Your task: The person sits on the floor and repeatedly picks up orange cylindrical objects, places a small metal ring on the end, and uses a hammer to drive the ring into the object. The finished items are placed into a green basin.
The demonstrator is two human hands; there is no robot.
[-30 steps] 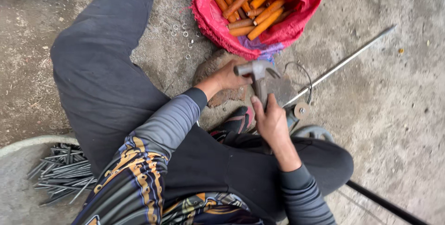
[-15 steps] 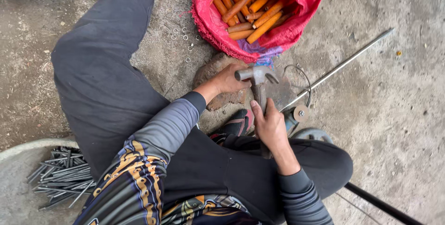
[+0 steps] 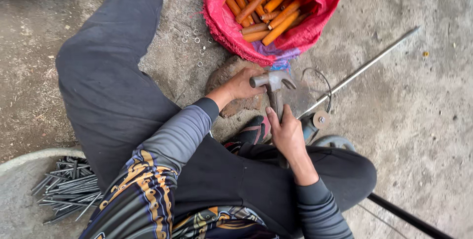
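Steel-headed claw hammer (image 3: 272, 82) with its dark handle sits clenched in the right hand (image 3: 287, 133), head over a rough brown stone (image 3: 231, 74). The left hand (image 3: 242, 84) rests on that stone, fingers curled, contents hidden, below a red sack (image 3: 315, 27) of orange rods (image 3: 268, 7).

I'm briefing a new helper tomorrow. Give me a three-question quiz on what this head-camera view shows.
1. True or false: the right hand holds the claw hammer by its handle.
2. What fills the red sack? A) orange rods B) grey stones C) green bottles
3. Where does the left hand rest?

Key
1. True; its head hangs over the stone.
2. A: orange rods.
3. On the stone, beside the hammer head; what its fingers pinch is hidden.
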